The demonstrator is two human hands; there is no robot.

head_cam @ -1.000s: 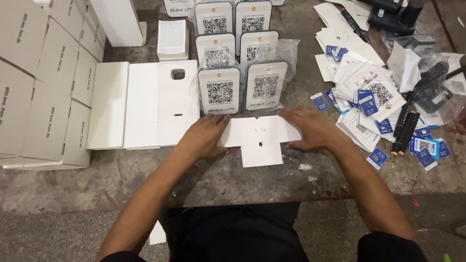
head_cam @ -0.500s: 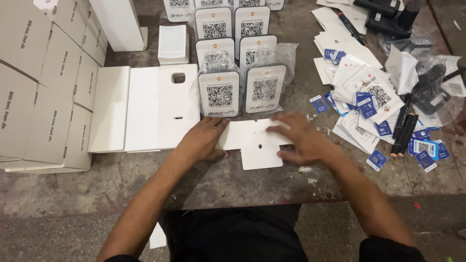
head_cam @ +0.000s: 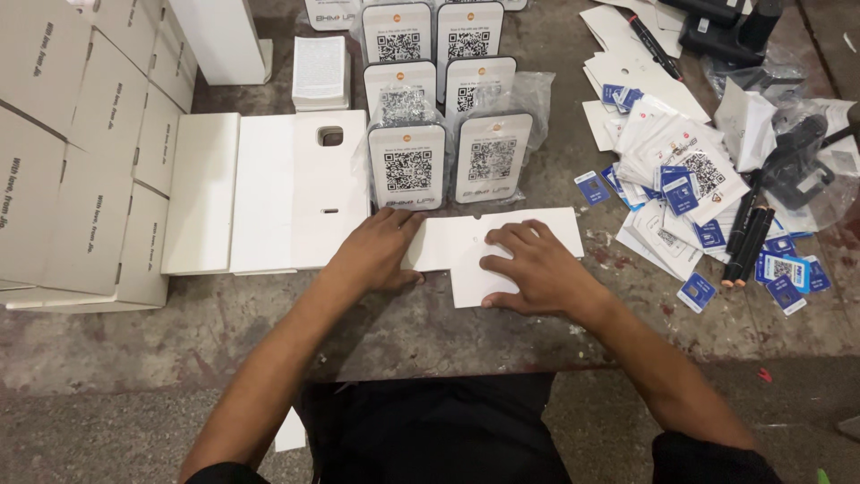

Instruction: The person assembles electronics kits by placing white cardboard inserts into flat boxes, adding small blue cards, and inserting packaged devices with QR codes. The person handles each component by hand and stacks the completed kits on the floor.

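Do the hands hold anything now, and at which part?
Neither grips anything. Both press the white card flat on the table: the left hand on its left end, the right hand on its middle and lower flap.

White card blank (head_cam: 537, 235): middle and lower part covered by the right hand (head_cam: 536, 269); left end under the fingers of the left hand (head_cam: 376, 254).
Code stands (head_cam: 408, 167): farthest row beyond the fingertips cut off by the top edge.
Folded white boxes (head_cam: 63, 152): stack left of the left fingers runs past the left edge.
Black devices (head_cam: 717, 22): far right of the right fingers, cropped at the top, kind unclear.
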